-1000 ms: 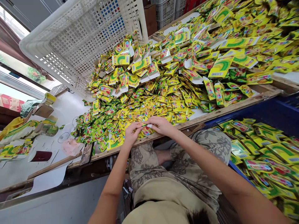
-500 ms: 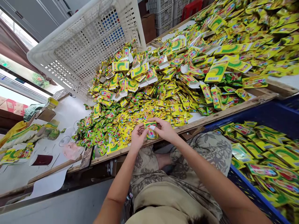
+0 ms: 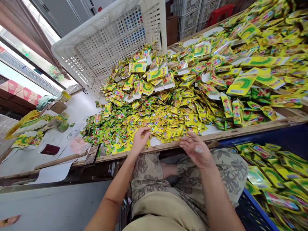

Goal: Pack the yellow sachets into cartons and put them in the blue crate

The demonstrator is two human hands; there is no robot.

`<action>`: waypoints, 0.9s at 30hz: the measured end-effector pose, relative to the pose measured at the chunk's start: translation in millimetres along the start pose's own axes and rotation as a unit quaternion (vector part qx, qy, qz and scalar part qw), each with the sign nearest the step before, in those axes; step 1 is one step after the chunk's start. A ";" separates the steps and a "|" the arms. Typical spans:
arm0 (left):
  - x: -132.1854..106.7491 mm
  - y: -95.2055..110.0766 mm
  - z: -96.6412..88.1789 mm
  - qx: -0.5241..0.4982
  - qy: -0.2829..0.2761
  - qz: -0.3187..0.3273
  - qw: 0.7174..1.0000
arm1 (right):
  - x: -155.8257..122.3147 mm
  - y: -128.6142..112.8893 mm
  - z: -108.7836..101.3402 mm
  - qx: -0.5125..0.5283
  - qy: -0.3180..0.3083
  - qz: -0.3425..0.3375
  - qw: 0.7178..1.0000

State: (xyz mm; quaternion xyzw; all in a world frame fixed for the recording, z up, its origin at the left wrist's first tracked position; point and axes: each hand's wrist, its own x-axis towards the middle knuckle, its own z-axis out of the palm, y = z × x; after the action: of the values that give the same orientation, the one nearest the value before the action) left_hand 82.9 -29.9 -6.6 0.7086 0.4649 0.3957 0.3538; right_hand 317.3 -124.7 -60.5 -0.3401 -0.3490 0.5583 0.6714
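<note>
My left hand (image 3: 141,138) is at the table's front edge, just over the small yellow packets (image 3: 166,123). Its fingers are bent and the thumb stands apart, with nothing visible between them. Off to the right, above my lap, my right hand (image 3: 196,150) is slightly blurred, its fingers loosely spread and no packet showing in it. Something whitish covers its thumb. Green packets (image 3: 106,130) lie in the heap left of my left hand. Behind them, yellow boxes (image 3: 138,67) with open white flaps are piled up.
A white plastic basket (image 3: 96,41) lies tipped on its side behind the heap. To my right, a blue crate (image 3: 258,208) holds larger yellow packets (image 3: 276,163). A wooden rail (image 3: 228,133) edges the table. A dark red cylinder (image 3: 49,149) lies at the left.
Both hands were together on a small yellow packet; it no longer shows in them. My right hand has moved right, away from my left. The view has shifted left.
</note>
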 end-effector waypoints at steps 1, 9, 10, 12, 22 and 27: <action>3.6 -1.3 -5.6 0.015 0.011 0.007 1.000 | 11.9 0.2 14.2 -0.020 -0.049 0.026 0.998; 43.7 -32.7 -76.4 0.203 0.122 0.017 0.971 | 112.2 24.2 104.4 -0.434 -0.196 -0.016 0.879; 51.5 -37.2 -86.4 0.239 0.129 0.015 0.962 | 120.7 31.8 110.1 -0.497 -0.188 -0.035 0.846; 69.1 -45.6 -104.5 0.306 0.130 0.005 0.943 | 133.3 45.1 117.9 -0.603 -0.172 -0.061 0.776; 121.4 -60.8 -127.5 0.422 0.141 -0.187 0.876 | 143.0 52.6 114.3 -0.641 -0.137 -0.104 0.748; 93.2 -33.7 -113.3 0.187 0.231 -0.058 0.953 | 129.9 25.6 99.7 -0.364 -0.017 -0.115 0.924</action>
State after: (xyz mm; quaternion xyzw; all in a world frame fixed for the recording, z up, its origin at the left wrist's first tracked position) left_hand -6.9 83.4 35.1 0.6231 0.6403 0.4329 0.1203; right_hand 236.8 14.0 -18.3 -0.5091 -0.5758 0.3178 0.5552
